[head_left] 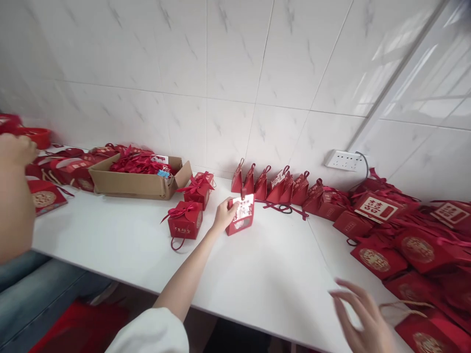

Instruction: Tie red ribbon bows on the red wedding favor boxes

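My left hand (224, 214) grips the side of a red gift box (241, 218) with a white printed front and a ribbon loop on top. That box is at the middle of the white table (265, 274). Over the table's right front part, my right hand (362, 316) is apart from everything, its fingers spread and a little blurred. Two red boxes with bows, a nearer box (185, 220) and a farther box (199, 190), stand left of my left hand. Behind the held box, a row of narrow red boxes (261, 187) with ribbon loops lines the wall.
A cardboard carton (128, 181) full of red ribbons stands at the back left. Red boxes (419, 250) are heaped along the right side. A power strip (342, 161) is on the wall, with a cable. Another person's arm (14, 206) reaches in at far left.
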Action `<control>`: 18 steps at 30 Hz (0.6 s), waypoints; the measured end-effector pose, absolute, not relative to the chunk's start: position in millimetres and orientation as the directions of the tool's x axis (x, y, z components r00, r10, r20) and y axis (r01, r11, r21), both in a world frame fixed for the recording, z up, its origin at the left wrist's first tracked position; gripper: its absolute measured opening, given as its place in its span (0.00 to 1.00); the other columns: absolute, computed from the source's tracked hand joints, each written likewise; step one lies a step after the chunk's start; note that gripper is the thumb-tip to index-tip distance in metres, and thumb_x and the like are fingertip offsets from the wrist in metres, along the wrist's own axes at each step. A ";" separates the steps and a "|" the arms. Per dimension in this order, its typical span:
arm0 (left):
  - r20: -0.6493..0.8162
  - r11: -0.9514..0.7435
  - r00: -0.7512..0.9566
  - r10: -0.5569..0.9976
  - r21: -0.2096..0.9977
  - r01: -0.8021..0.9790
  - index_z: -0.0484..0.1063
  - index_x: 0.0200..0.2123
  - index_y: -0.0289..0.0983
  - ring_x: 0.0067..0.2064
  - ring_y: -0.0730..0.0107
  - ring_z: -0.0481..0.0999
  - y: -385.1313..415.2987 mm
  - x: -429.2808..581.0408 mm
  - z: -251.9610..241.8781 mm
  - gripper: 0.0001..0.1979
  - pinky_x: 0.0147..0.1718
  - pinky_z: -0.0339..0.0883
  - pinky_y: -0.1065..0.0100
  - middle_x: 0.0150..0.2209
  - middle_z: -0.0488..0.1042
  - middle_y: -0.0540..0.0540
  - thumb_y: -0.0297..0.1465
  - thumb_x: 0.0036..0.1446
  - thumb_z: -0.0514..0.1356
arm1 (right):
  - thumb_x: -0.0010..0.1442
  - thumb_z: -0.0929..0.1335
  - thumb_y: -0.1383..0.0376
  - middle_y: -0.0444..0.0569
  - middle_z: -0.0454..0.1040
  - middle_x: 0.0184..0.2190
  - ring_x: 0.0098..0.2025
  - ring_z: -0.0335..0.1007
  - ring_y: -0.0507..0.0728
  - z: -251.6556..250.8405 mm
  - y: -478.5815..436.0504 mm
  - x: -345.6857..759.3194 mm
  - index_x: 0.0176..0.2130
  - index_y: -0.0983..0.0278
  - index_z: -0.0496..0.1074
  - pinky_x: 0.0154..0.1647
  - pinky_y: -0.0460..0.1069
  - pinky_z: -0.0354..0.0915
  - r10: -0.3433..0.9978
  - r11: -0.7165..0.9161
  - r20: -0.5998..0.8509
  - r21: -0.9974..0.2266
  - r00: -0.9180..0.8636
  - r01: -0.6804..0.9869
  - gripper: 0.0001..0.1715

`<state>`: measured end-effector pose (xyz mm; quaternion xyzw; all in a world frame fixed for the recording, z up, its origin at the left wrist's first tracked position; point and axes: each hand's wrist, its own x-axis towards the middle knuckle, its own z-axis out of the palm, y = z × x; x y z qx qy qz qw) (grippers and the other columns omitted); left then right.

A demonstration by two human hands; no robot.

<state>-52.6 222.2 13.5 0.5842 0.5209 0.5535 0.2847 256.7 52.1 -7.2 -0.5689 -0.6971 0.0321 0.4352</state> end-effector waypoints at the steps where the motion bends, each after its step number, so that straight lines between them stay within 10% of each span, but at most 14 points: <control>1: 0.342 -0.314 -0.077 0.937 0.916 0.251 0.67 0.27 0.37 0.29 0.69 0.70 217.7 -46.1 12.6 0.11 0.30 0.64 0.70 0.25 0.70 0.51 0.39 0.52 0.55 | 0.58 0.62 0.48 0.47 0.69 0.41 0.44 0.71 0.64 -2.3 61.6 242.8 0.37 0.37 0.69 0.35 0.59 0.71 0.803 0.404 0.595 -0.521 -0.020 0.752 0.07; 6: 0.329 -0.343 0.166 0.930 0.937 0.066 0.63 0.23 0.36 0.25 0.73 0.66 198.8 -12.6 11.1 0.16 0.27 0.62 0.72 0.21 0.64 0.53 0.43 0.51 0.57 | 0.60 0.62 0.58 0.56 0.69 0.44 0.48 0.68 0.63 37.4 139.7 176.4 0.44 0.58 0.66 0.45 0.61 0.69 0.724 0.591 0.678 -0.513 -0.128 0.623 0.13; 18: 0.310 -0.322 0.105 0.945 0.939 0.120 0.66 0.27 0.36 0.26 0.72 0.67 193.1 -0.1 5.1 0.16 0.28 0.63 0.71 0.22 0.67 0.52 0.45 0.53 0.56 | 0.59 0.63 0.65 0.45 0.77 0.29 0.31 0.71 0.54 90.2 197.2 165.5 0.31 0.62 0.70 0.34 0.48 0.64 0.836 0.544 0.325 -0.597 -0.443 0.589 0.08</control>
